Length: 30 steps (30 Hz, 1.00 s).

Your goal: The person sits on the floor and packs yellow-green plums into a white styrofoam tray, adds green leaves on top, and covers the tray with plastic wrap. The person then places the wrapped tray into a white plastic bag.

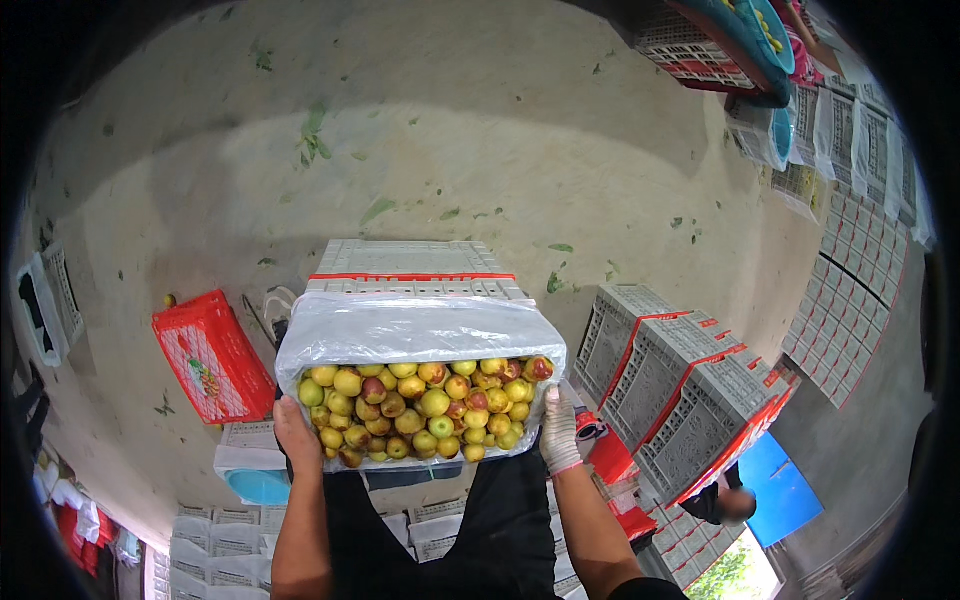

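Observation:
A crate lined with white plastic film is in front of my body, filled with yellow-green and reddish-brown jujubes. The film is folded over its far side and leaves the fruit nearest me uncovered. At the crate's left end, my bare left hand grips the side. My right hand, in a whitish knit glove, grips the opposite end. Just beyond the lined crate, a grey plastic crate with a red band shows. My fingers under the rim are mostly hidden.
A red crate lies on the concrete floor at left, near a blue basin. Grey crates with red bands are stacked at right. A person is beyond them. More crates line the far right; leaves litter the floor.

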Tool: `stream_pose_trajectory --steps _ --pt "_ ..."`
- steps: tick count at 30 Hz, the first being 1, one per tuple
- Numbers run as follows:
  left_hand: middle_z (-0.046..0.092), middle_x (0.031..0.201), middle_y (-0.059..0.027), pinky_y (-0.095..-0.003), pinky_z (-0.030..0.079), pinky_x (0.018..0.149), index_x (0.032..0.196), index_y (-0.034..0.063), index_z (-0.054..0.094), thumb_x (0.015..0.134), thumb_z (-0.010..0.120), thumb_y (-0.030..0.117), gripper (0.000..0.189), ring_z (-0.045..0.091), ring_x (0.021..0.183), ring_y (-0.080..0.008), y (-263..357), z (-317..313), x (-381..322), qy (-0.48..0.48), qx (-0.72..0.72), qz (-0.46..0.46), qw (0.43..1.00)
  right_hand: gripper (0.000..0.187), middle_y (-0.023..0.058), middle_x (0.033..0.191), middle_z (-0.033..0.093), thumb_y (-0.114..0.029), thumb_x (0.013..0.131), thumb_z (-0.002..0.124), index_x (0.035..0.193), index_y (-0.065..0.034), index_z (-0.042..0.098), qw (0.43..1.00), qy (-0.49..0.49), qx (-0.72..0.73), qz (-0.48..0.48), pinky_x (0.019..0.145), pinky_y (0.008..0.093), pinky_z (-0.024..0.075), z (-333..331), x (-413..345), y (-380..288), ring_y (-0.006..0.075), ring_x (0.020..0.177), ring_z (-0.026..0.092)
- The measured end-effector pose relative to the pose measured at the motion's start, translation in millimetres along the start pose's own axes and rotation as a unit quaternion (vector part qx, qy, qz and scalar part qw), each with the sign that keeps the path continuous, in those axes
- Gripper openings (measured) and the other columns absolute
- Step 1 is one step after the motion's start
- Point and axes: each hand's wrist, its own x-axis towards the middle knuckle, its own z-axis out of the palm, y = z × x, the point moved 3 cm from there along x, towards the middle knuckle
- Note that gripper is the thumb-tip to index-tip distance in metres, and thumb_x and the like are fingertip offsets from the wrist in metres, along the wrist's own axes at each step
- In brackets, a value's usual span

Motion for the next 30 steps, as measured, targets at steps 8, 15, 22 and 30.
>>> stream_pose_trajectory --steps 8,15,22,30 --pt "0.064 0.104 -0.0104 -0.0369 0.047 0.089 0.111 -0.0020 0.059 0.112 0.038 0.049 0.056 0.058 0.096 -0.0206 -55 -12 17 -0.062 0.026 0.055 0.996 0.078 0.0098 0.121 0.066 -0.070 0.101 0.047 0.132 0.0008 0.058 0.987 -0.063 -0.126 -0.078 0.098 0.0376 0.0486 -14 18 17 0.0201 0.111 0.060" --pt "0.058 0.136 -0.0156 -0.0432 0.043 0.109 0.140 -0.0006 0.048 0.111 0.035 0.054 0.063 0.056 0.125 -0.0275 -54 -29 32 -0.145 -0.056 0.029 0.987 0.085 0.0098 0.136 0.063 -0.073 0.100 0.044 0.141 0.0011 0.054 0.961 -0.236 -0.100 -0.104 0.106 0.0368 0.0470 -14 32 16 0.0198 0.126 0.058" --pt "0.048 0.151 -0.0154 -0.0450 0.040 0.116 0.152 0.0030 0.038 0.113 0.030 0.048 0.060 0.051 0.136 -0.0295 -7 7 5 -0.194 -0.296 -0.054 0.934 0.076 0.0090 0.137 0.060 -0.064 0.103 0.048 0.147 -0.0010 0.047 0.963 -0.253 0.049 -0.085 0.107 0.0352 0.0465 -11 38 34 0.0187 0.126 0.057" --pt "0.060 0.138 -0.0185 -0.0462 0.054 0.105 0.143 -0.0006 0.049 0.111 0.040 0.049 0.060 0.064 0.123 -0.0310 -22 18 34 -0.249 -0.258 0.084 0.930 0.070 0.0261 0.112 0.068 -0.058 0.109 0.030 0.123 0.0023 0.061 0.878 -0.117 -0.213 -0.412 0.097 0.0438 0.0491 -5 50 21 0.0342 0.107 0.064"
